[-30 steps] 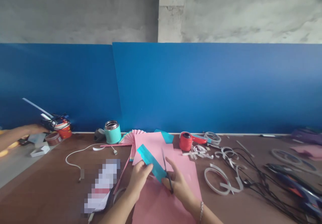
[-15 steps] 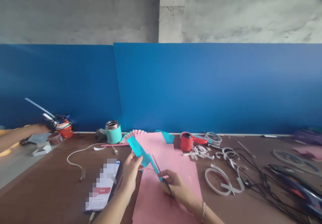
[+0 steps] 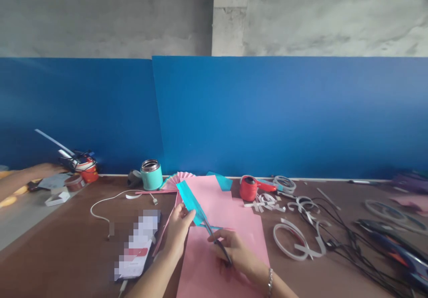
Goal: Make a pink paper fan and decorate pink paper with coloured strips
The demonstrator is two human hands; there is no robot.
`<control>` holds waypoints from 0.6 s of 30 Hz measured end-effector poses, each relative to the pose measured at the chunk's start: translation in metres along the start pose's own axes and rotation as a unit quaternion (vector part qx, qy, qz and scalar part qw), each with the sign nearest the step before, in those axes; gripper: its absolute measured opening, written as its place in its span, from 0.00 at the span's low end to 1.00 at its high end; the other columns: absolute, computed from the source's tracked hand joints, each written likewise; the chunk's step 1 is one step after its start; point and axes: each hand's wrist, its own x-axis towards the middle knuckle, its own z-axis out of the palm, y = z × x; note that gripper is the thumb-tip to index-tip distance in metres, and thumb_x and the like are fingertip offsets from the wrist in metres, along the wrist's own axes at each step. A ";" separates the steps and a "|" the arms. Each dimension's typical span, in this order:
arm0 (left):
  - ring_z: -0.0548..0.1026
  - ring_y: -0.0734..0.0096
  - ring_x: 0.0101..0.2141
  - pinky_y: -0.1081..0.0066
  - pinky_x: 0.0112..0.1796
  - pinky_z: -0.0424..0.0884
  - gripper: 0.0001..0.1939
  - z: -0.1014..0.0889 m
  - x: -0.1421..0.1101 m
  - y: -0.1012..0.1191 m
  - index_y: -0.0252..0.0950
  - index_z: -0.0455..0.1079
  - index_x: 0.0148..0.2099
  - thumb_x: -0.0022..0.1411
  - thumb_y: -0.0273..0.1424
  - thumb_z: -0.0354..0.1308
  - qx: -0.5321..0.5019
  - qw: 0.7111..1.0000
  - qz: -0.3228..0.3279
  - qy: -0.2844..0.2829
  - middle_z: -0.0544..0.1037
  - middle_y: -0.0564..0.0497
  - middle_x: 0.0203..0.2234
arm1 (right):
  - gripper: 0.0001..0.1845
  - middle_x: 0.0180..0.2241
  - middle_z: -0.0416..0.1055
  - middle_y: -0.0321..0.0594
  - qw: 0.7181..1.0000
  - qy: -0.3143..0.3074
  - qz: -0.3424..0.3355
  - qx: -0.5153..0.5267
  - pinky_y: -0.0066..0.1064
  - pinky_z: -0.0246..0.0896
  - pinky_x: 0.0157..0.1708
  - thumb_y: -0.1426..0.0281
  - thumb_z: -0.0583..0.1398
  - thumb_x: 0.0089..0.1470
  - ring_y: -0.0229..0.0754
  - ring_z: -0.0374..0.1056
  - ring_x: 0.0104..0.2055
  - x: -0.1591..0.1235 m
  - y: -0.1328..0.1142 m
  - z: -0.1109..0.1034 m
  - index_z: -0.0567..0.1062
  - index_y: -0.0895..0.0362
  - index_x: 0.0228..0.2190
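My left hand (image 3: 180,222) pinches a folded turquoise paper strip (image 3: 189,198) by its lower left edge, holding it tilted above the pink paper sheets (image 3: 230,262). In my right hand (image 3: 230,246) are scissors (image 3: 222,250), fingers wrapped around the dark handles. Their blades point up and left and lie against the right edge of the turquoise paper. A thin turquoise sliver (image 3: 216,227) shows on the pink sheets beneath the blades. A pleated pink paper fan (image 3: 180,180) lies behind my left hand, partly covered.
A phone (image 3: 138,246) with a white cable lies left. Behind stand a turquoise jar (image 3: 151,175) and a red dispenser (image 3: 248,188). White strip coils (image 3: 290,242) and black cables (image 3: 347,240) lie right. Another person's arm (image 3: 30,177) reaches toward an orange cup (image 3: 87,171) at far left.
A narrow turquoise strip along the paper's edge has come off and dropped onto the pink sheets. My left hand has shifted slightly right, and the scissors' blades are closer together.
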 end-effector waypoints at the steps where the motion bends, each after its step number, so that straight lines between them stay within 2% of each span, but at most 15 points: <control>1: 0.76 0.67 0.29 0.71 0.31 0.71 0.15 0.000 0.000 -0.001 0.35 0.69 0.37 0.47 0.37 0.62 -0.004 1.000 0.001 -0.006 0.76 0.53 0.25 | 0.16 0.16 0.69 0.32 1.000 -0.004 -0.003 0.004 0.22 0.54 0.16 0.65 0.59 0.48 0.33 0.63 0.16 0.000 0.001 0.000 0.72 0.60 0.39; 11: 0.76 0.65 0.29 0.70 0.30 0.72 0.15 0.004 -0.001 0.000 0.35 0.69 0.36 0.45 0.36 0.63 -0.025 0.999 -0.018 -0.019 0.78 0.50 0.28 | 0.19 0.16 0.69 0.31 1.000 0.008 -0.006 -0.014 0.22 0.53 0.17 0.60 0.60 0.47 0.34 0.62 0.16 0.003 0.008 -0.001 0.73 0.58 0.40; 18: 0.77 0.65 0.29 0.69 0.32 0.72 0.16 0.005 -0.001 -0.001 0.34 0.69 0.36 0.45 0.36 0.63 -0.026 0.999 -0.015 -0.014 0.78 0.50 0.27 | 0.17 0.16 0.68 0.32 1.000 0.010 -0.010 -0.010 0.22 0.52 0.15 0.60 0.60 0.47 0.33 0.60 0.16 0.001 0.003 0.000 0.73 0.58 0.37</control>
